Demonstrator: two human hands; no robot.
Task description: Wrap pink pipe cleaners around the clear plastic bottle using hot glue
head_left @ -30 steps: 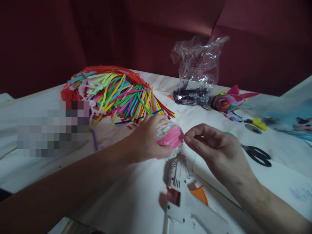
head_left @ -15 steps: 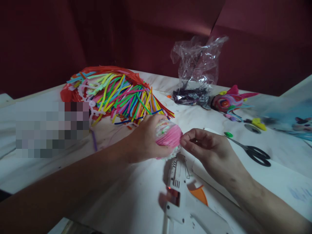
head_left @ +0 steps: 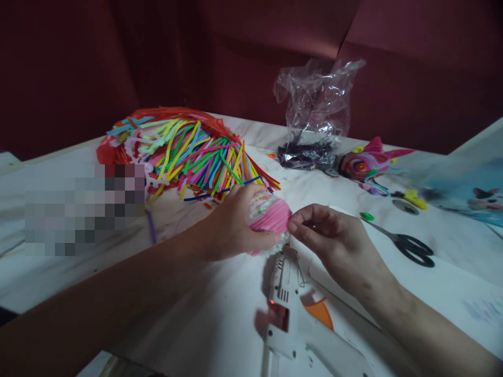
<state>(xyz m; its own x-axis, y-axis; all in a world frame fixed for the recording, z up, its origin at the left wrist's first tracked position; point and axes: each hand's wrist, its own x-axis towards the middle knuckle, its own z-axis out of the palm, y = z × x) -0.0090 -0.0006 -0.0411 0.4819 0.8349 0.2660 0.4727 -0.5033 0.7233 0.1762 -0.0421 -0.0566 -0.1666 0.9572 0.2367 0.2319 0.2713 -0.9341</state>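
My left hand [head_left: 231, 225] is wrapped round a ball wound with pink yarn [head_left: 275, 217], which has white, speckled parts at its top and bottom. At the ball's right side, the thumb and forefinger of my right hand [head_left: 326, 230] are pinched together against the pink band. What sits between those fingertips is too small to make out. Just below the ball lies a white hot glue gun [head_left: 286, 293] with an orange trigger, its nozzle end towards the ball and a small red light glowing on it.
Many-coloured pipe cleaners [head_left: 208, 157] spill from a red bag at the back left. Behind the ball stands a clear plastic bag [head_left: 314, 136] with dark strands. To the right are black-handled scissors [head_left: 414, 251], a green piece [head_left: 367, 215] and a colourful fish-like craft [head_left: 365, 163].
Both hands and the ball stay in nearly the same pose. The whole view has shifted very slightly, with no clear change in either grip.
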